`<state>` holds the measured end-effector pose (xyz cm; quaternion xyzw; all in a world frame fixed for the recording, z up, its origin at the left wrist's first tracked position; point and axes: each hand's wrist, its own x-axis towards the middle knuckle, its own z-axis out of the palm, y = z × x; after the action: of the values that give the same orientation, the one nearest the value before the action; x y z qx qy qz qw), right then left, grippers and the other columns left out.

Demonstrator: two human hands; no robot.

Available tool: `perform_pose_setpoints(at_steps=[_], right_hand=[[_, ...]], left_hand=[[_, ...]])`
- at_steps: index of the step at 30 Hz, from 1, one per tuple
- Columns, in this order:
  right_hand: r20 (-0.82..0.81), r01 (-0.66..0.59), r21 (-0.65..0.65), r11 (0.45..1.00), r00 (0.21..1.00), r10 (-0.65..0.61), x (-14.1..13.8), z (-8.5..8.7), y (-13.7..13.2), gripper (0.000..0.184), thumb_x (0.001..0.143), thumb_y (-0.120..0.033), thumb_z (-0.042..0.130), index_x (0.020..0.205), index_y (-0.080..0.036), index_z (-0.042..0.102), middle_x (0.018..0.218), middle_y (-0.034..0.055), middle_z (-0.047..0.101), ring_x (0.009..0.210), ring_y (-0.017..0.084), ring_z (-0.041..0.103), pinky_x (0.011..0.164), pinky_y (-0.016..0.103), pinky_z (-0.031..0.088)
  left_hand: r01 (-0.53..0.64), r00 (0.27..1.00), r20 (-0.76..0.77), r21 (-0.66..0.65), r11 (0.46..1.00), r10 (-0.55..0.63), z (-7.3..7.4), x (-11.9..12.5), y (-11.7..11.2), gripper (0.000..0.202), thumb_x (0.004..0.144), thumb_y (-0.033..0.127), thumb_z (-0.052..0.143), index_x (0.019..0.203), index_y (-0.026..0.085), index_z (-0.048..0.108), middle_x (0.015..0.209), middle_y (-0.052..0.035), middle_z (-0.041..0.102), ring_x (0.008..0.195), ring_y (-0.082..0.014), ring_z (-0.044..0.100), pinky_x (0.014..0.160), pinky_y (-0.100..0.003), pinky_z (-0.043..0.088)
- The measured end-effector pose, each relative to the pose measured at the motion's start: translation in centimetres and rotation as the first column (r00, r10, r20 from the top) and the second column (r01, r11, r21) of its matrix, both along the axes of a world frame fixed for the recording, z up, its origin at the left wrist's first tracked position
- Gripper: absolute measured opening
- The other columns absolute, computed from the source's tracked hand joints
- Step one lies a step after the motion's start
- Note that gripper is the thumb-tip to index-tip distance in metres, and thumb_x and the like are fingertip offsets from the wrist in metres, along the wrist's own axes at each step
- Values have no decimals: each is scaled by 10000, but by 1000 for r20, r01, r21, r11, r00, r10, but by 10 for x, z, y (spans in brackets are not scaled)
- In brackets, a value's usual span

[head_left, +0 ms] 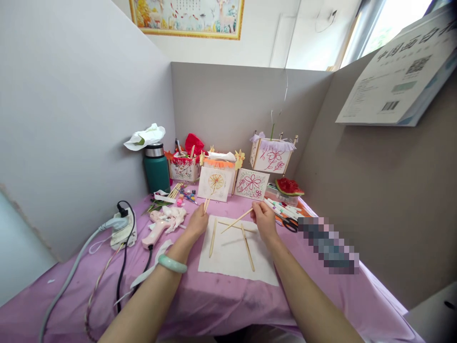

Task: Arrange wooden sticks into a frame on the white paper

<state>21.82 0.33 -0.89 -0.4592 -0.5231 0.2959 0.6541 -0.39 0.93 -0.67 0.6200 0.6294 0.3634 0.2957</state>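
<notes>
A white paper sheet point(232, 255) lies on the purple tablecloth in front of me. Thin wooden sticks point(247, 247) lie on it, roughly forming a frame. My left hand point(197, 224), a green bangle on its wrist, is closed on a short bunch of wooden sticks point(206, 205) at the sheet's far left corner. My right hand point(263, 220) pinches one long wooden stick point(236, 221) that slants down to the left over the sheet's top edge.
A pink glue gun point(160, 228) and a power strip point(123, 228) with cables lie at the left. Behind stand a green flask point(156, 169), decorated paper boxes point(216, 183), markers point(283, 208), scissors point(287, 223) and grey partition walls.
</notes>
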Motion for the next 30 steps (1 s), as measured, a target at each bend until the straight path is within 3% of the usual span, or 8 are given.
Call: perform_pose_setpoints(at_steps=[3, 11, 15, 17, 20, 22, 23, 30], right_hand=[[83, -2, 16, 1000, 997, 0, -1, -1, -2, 413, 832, -539, 567, 594, -212, 485, 503, -46, 489, 470, 101, 409, 482, 234, 334], [145, 0, 43, 999, 989, -6, -2, -1, -5, 392, 858, -491, 546, 591, -214, 475, 507, -51, 477, 493, 106, 414, 530, 238, 342], [147, -5, 44, 999, 989, -1, -5, -2, -6, 387, 857, -489, 548, 594, -217, 466, 503, -59, 470, 488, 105, 410, 538, 237, 348], [139, 8, 43, 999, 990, -14, -6, -3, -5, 389, 856, -506, 544, 604, -218, 473, 512, -57, 485, 496, 109, 420, 539, 237, 353], [104, 80, 28, 996, 991, -83, -5, -5, -5, 411, 854, -548, 530, 611, -219, 486, 532, -42, 518, 510, 117, 439, 533, 238, 359], [103, 115, 15, 993, 988, -116, -4, -6, -7, 423, 848, -575, 526, 621, -219, 501, 544, -32, 540, 518, 123, 451, 530, 239, 364], [111, 116, 11, 993, 987, -116, -3, -6, -8, 429, 846, -586, 525, 624, -219, 506, 548, -28, 547, 518, 124, 455, 529, 240, 365], [116, -49, -101, 994, 991, 61, -1, -14, -16, 533, 852, -685, 450, 657, -201, 558, 534, -15, 570, 419, 110, 433, 452, 239, 349]], left_hand=[[-93, 979, -178, 52, 994, 101, 10, -5, 9, 435, 805, 39, 451, 1219, 155, 519, 1149, -156, 587, 1053, -270, 579, 835, -322, 429], [-269, 869, -392, 137, 953, 302, 49, -50, 44, 385, 822, 53, 496, 1206, 53, 483, 1192, -254, 507, 1134, -365, 534, 875, -413, 412], [-203, 871, -399, 240, 949, 287, 60, -50, 37, 386, 857, 120, 516, 1229, 31, 472, 1273, -281, 441, 1242, -423, 397, 941, -473, 361], [-77, 901, -391, 281, 956, 188, 60, -33, 29, 379, 885, 170, 513, 1254, 89, 492, 1271, -213, 488, 1231, -347, 425, 951, -402, 370], [205, 926, -354, 187, 961, -129, 51, 0, 14, 249, 885, 287, 547, 1077, 161, 642, 934, -64, 659, 854, -188, 594, 762, -263, 438], [523, 847, -152, 60, 850, -510, 40, 17, 5, 297, 892, 361, 504, 996, 147, 680, 861, -50, 674, 720, -158, 573, 655, -247, 423], [594, 804, -75, 41, 803, -591, 34, 23, 1, 323, 879, 390, 507, 966, 139, 691, 840, -47, 676, 704, -151, 566, 643, -243, 413], [651, 755, 116, -15, 759, -645, 5, 23, -8, 382, 764, 440, 596, 925, 113, 711, 684, -15, 617, 583, -116, 469, 553, -230, 330]])
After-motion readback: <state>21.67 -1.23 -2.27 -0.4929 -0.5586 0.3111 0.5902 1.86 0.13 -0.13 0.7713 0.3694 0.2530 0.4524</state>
